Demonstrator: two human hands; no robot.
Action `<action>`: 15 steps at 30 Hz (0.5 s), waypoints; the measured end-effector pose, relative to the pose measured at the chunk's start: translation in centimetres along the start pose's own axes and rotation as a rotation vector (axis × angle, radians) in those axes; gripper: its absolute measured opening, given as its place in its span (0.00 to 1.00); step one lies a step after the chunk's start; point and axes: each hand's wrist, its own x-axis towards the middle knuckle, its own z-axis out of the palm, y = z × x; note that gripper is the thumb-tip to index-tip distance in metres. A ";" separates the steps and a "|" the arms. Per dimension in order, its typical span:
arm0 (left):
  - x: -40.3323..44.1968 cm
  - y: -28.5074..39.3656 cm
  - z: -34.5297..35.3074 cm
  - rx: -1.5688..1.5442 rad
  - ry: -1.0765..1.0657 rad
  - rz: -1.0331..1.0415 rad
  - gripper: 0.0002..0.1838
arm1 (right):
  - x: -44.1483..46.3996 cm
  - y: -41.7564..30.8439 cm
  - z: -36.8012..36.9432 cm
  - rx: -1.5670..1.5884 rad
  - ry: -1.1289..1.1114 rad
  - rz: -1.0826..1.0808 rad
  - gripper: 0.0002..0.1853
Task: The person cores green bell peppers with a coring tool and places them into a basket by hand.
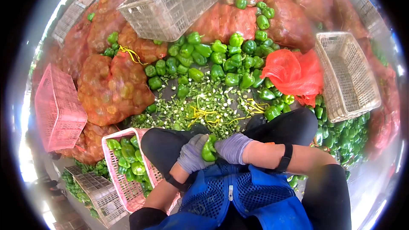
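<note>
A green bell pepper (pixel 208 149) is gripped in my left hand (pixel 193 153), which wears a greyish-purple glove and has its fingers wrapped round the pepper's side. Against the pepper's other side is my right hand (pixel 232 148), gloved the same way. Its fingers are curled in and mostly hidden, so what they hold cannot be made out. Both hands are close together over my lap. Just beyond my knees, cut green stems and cores (pixel 208 102) cover the floor, with yellow ties (pixel 204 116) among them.
A pink crate (pixel 110 145) with green peppers stands by my left knee. Loose peppers (pixel 232 59) lie ahead, in front of full red mesh bags (pixel 113 87). A crumpled red mesh bag (pixel 294 72) and a grey crate (pixel 347 76) are at the right. Another grey crate (pixel 170 6) is at the back.
</note>
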 end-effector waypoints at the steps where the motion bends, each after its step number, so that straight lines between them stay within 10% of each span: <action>1: 0.0 0.2 0.1 -0.014 -0.007 -0.013 0.54 | -0.3 0.1 -0.2 0.045 -0.022 0.012 0.14; 8: 0.4 1.0 0.4 -0.035 0.045 -0.054 0.49 | -1.1 0.3 -1.4 0.097 -0.123 0.092 0.16; 10: -3.3 -4.6 7.8 -0.496 -0.047 -0.344 0.49 | -0.3 1.2 -0.8 0.111 -0.073 0.057 0.16; 13: -1.1 -0.9 3.1 -0.493 0.019 -0.488 0.50 | 0.9 2.7 0.1 1.014 0.070 0.364 0.18; 15: 0.6 1.5 0.3 -0.363 0.076 -0.516 0.53 | 2.0 3.6 1.2 0.974 0.276 0.271 0.20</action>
